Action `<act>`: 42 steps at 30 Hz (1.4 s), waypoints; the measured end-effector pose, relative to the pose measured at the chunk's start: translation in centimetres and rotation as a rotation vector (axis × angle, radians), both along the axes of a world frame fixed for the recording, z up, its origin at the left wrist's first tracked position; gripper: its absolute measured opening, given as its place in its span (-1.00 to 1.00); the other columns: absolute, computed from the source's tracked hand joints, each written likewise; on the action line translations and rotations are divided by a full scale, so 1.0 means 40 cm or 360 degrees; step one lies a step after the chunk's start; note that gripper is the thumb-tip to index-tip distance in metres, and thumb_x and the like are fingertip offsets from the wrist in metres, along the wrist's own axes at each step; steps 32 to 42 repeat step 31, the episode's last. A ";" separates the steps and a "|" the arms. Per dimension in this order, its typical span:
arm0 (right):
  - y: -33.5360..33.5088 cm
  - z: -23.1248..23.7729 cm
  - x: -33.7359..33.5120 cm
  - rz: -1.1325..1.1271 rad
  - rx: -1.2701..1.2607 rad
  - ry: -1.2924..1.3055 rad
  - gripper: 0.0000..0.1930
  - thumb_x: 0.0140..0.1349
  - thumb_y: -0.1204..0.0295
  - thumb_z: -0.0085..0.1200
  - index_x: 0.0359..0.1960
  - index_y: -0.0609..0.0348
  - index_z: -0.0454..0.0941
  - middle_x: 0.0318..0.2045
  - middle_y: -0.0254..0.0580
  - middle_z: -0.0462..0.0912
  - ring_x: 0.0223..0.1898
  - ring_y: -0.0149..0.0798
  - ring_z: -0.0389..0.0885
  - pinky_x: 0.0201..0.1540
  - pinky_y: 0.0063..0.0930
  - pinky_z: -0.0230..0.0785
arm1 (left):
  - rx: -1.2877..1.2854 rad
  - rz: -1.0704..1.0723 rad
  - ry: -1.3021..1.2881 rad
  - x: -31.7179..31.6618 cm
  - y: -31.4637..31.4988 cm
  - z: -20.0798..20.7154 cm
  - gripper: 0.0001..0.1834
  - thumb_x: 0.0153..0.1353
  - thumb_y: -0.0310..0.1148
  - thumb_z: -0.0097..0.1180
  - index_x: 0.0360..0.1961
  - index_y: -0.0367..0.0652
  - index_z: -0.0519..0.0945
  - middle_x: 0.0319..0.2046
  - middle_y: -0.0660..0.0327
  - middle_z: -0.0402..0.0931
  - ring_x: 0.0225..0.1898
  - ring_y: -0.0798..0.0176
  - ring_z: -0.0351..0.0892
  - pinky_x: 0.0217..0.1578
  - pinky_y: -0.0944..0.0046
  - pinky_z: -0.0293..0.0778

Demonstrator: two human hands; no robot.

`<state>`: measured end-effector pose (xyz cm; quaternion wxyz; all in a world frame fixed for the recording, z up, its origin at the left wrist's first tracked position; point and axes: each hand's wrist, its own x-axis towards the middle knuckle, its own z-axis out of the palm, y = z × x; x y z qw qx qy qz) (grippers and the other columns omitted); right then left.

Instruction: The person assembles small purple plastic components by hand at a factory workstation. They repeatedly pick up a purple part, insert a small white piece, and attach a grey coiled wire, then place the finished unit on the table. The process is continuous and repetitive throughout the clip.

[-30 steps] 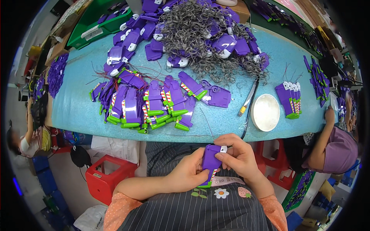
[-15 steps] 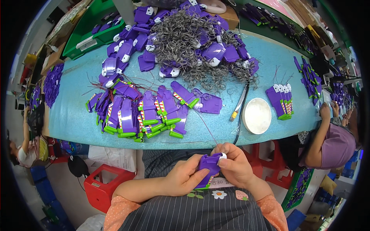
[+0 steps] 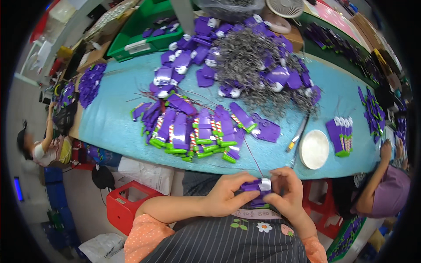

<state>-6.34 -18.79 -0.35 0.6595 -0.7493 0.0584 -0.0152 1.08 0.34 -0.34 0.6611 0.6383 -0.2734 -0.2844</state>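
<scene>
A small purple plastic part with a white end [image 3: 264, 185] is held before my apron, just past the table's front edge. My left hand [image 3: 230, 195] is closed on its purple side, thumb across the near face. My right hand [image 3: 288, 190] has its fingers curled round the white end and its thumb against the near edge; the exact contact is partly hidden. A thin dark-red wire [image 3: 251, 152] runs from the part up to the table. There lie many purple pieces with green ends and red-striped edges [image 3: 201, 127], beside a bare purple plate [image 3: 266, 130].
Grey coiled wires [image 3: 245, 59] lie heaped over purple-and-white parts at the back. A yellow-tipped tool [image 3: 291, 144], a white bowl [image 3: 314, 150] and a row of purple parts [image 3: 340, 136] are to the right. A green bin [image 3: 131, 46] stands back left. Other people sit at both sides.
The held part has turned so its white end faces up more. My right fingers have spread from their tight pinch at it. The view has shifted, moving the table rightward in the picture.
</scene>
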 end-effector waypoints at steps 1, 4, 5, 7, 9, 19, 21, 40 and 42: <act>-0.009 0.003 0.003 0.0174 -0.0086 0.0061 -0.40 -0.27 0.36 0.40 -0.12 0.25 0.42 -0.51 -0.32 0.45 -0.61 -0.56 0.31 -0.61 -0.70 0.13 | -0.0050 0.0160 0.0138 0.003 0.011 -0.005 -0.78 0.14 -0.44 0.08 -0.20 -0.30 0.45 -0.37 0.17 0.49 -0.38 0.36 0.48 -0.36 0.37 0.36; 0.012 0.015 0.005 0.0441 -0.0172 0.0283 -0.74 -0.06 0.40 0.27 -0.40 0.30 0.51 -0.70 -0.31 0.39 -0.70 -0.50 0.26 -0.65 -0.60 0.11 | -0.0336 0.0403 0.0472 0.024 0.015 0.017 -0.79 0.20 -0.43 0.05 -0.19 -0.31 0.42 -0.39 0.28 0.47 -0.38 0.53 0.40 -0.37 0.48 0.35; 0.018 0.005 0.005 0.0437 -0.0229 0.0251 -0.78 -0.03 0.41 0.24 -0.45 0.30 0.50 -0.71 -0.28 0.38 -0.71 -0.47 0.28 -0.65 -0.57 0.11 | -0.0338 0.0426 0.0455 0.015 0.011 -0.002 -0.80 0.20 -0.43 0.04 -0.19 -0.32 0.41 -0.39 0.29 0.47 -0.38 0.54 0.40 -0.37 0.48 0.35; 0.021 -0.018 0.001 0.0419 -0.0363 0.0215 -0.81 0.03 0.43 0.18 -0.56 0.30 0.47 -0.74 -0.23 0.36 -0.72 -0.41 0.30 -0.66 -0.50 0.11 | -0.0315 0.0443 0.0439 -0.003 0.008 -0.025 -0.79 0.21 -0.42 0.04 -0.19 -0.31 0.41 -0.38 0.30 0.46 -0.35 0.56 0.37 -0.34 0.49 0.35; 0.027 -0.018 -0.006 0.0412 -0.0297 0.0134 -0.80 0.03 0.43 0.18 -0.58 0.29 0.45 -0.74 -0.19 0.36 -0.73 -0.36 0.32 -0.67 -0.46 0.10 | -0.0307 0.0408 0.0451 -0.032 -0.002 -0.038 -0.80 0.21 -0.42 0.04 -0.19 -0.29 0.41 -0.38 0.32 0.44 -0.34 0.56 0.37 -0.34 0.50 0.34; 0.029 -0.005 0.020 0.0490 0.0141 0.0310 -0.80 0.21 0.36 -0.05 -0.28 0.28 0.42 -0.54 -0.12 0.41 -0.53 -0.24 0.39 -0.45 -0.41 0.25 | -0.0251 0.0446 0.0572 -0.022 -0.012 -0.022 -0.78 0.21 -0.48 0.01 -0.13 -0.32 0.39 -0.31 0.27 0.48 -0.28 0.50 0.44 -0.23 0.45 0.39; 0.025 -0.016 0.020 0.0555 0.0074 0.0259 -0.79 0.22 0.34 -0.06 -0.30 0.28 0.42 -0.52 -0.11 0.42 -0.53 -0.20 0.40 -0.45 -0.38 0.24 | -0.0259 0.0397 0.0597 -0.051 -0.019 -0.046 -0.78 0.22 -0.49 -0.02 -0.12 -0.31 0.37 -0.29 0.26 0.47 -0.24 0.49 0.44 -0.19 0.43 0.38; 0.024 -0.027 0.022 0.0674 -0.0014 0.0042 -0.71 0.11 0.37 0.09 -0.13 0.20 0.49 -0.45 -0.14 0.50 -0.39 -0.24 0.52 -0.34 -0.38 0.34 | -0.0316 0.0180 0.0021 -0.026 0.013 -0.033 -0.77 0.17 -0.49 -0.01 -0.16 -0.28 0.34 -0.15 0.04 0.33 -0.06 0.14 0.31 -0.04 0.16 0.20; 0.024 -0.027 0.022 0.0674 -0.0014 0.0042 -0.71 0.11 0.37 0.09 -0.13 0.20 0.49 -0.45 -0.14 0.50 -0.39 -0.24 0.52 -0.34 -0.38 0.34 | -0.0316 0.0180 0.0021 -0.026 0.013 -0.033 -0.77 0.17 -0.49 -0.01 -0.16 -0.28 0.34 -0.15 0.04 0.33 -0.06 0.14 0.31 -0.04 0.16 0.20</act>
